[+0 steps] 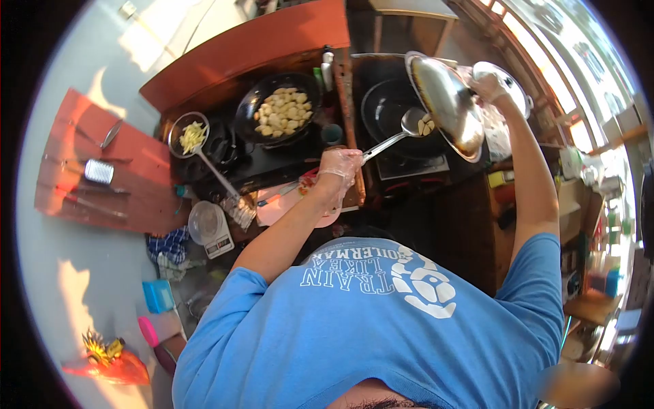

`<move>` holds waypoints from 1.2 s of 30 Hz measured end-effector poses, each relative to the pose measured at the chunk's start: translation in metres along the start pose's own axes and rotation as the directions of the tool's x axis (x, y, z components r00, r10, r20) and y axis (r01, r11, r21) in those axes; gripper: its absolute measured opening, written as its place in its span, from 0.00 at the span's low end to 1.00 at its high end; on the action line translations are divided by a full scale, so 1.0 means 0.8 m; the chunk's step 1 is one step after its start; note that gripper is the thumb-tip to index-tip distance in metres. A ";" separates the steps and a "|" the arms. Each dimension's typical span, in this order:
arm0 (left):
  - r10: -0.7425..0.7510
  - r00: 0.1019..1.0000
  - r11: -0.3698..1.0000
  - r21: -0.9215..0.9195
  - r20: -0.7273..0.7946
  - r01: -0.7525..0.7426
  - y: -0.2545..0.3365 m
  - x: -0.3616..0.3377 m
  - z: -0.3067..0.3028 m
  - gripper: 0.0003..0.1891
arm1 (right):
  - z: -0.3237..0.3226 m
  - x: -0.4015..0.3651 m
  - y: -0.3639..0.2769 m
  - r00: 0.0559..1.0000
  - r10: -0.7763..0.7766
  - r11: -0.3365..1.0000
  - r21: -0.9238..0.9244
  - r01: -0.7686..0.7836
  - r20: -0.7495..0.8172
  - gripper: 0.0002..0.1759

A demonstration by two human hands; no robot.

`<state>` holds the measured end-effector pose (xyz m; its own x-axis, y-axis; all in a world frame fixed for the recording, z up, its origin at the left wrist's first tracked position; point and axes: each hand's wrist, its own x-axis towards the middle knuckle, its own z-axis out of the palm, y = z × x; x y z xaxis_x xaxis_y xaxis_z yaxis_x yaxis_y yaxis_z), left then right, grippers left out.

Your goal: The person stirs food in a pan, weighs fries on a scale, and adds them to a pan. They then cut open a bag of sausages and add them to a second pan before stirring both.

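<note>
My left hand (340, 168), in a clear plastic glove, is closed round the handle of a metal ladle (385, 146). The ladle's bowl holds several pale pieces (426, 125) and hangs over the right side of a dark wok (383, 109). My right hand (489, 88), also gloved, grips a large domed metal lid (439, 95) near its knob. The lid is tilted up beside the ladle and hides part of that wok. Close to my left wrist lies a pink board or tray (271, 213) with an orange-tipped utensil on it.
Another wok (248, 109) of pale yellow chunks sits on the left burner. Beside it a skimmer (197, 150) holds pale strips. A kitchen scale (219, 243) stands lower left. Utensils hang on a red panel (75, 129). A white pot (521, 92) is behind my right hand.
</note>
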<state>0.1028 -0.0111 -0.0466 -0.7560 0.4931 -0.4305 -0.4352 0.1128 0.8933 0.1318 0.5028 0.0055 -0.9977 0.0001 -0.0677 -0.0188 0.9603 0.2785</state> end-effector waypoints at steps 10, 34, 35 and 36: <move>0.292 0.878 0.955 0.173 -0.380 -0.243 0.076 -0.082 -0.211 0.14 | 0.040 0.072 -0.042 0.978 0.177 0.978 0.092 -0.187 0.109 0.14; 0.743 0.664 -0.006 0.991 -0.085 0.134 0.108 0.044 -0.384 0.12 | 0.070 0.084 -0.254 0.783 0.602 0.780 0.328 -0.533 -0.157 0.15; 0.744 0.664 -0.008 0.992 -0.077 0.124 0.112 0.045 -0.386 0.12 | 0.084 0.084 -0.249 0.777 0.604 0.780 0.330 -0.532 -0.175 0.15; 0.675 0.723 0.087 0.989 -0.148 0.121 0.116 0.048 -0.390 0.10 | 0.094 0.086 -0.245 0.772 0.611 0.776 0.329 -0.539 -0.176 0.15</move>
<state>-0.1187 -0.2508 -0.0206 -0.9125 0.3047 0.2729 0.3539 0.9226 0.1535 0.0717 0.3355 -0.1257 -0.7931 0.5373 0.2867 0.5442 0.8366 -0.0625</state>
